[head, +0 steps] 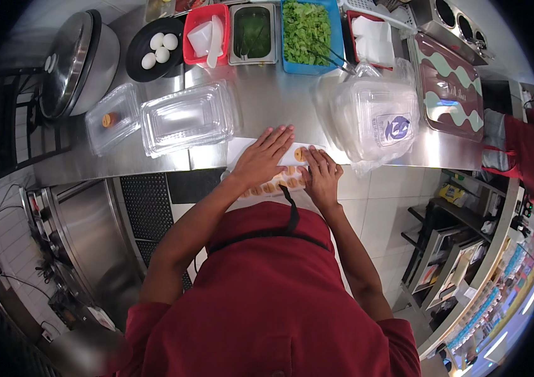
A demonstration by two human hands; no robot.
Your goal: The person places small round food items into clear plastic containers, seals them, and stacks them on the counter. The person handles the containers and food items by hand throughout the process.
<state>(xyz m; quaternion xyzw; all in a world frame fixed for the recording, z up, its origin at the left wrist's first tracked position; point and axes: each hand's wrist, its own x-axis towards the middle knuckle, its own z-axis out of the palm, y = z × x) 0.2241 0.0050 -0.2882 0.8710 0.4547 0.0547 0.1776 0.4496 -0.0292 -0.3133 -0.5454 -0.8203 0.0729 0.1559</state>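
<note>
At the front edge of the steel counter lies a white sheet of round orange stickers (pixel 269 188), its near part hanging over toward my apron. My left hand (pixel 262 158) rests flat across it, palm down with the fingers stretched out. Fingertips of my right hand (pixel 322 174) touch the right edge of a single orange sticker (pixel 300 154) on the white backing; whether they grip it, I cannot tell. To the left stands a clear plastic clamshell container (pixel 187 118). Farther left, another clear container (pixel 114 120) bears one orange sticker.
Bagged clear containers (pixel 375 115) stand right of my hands, before a patterned tray (pixel 453 87). Along the back are a black plate of eggs (pixel 137 66), a red bin (pixel 190 59), a steel pan (pixel 274 45) and a blue lettuce bin (pixel 302 68). A large lidded pot (pixel 102 61) stands left.
</note>
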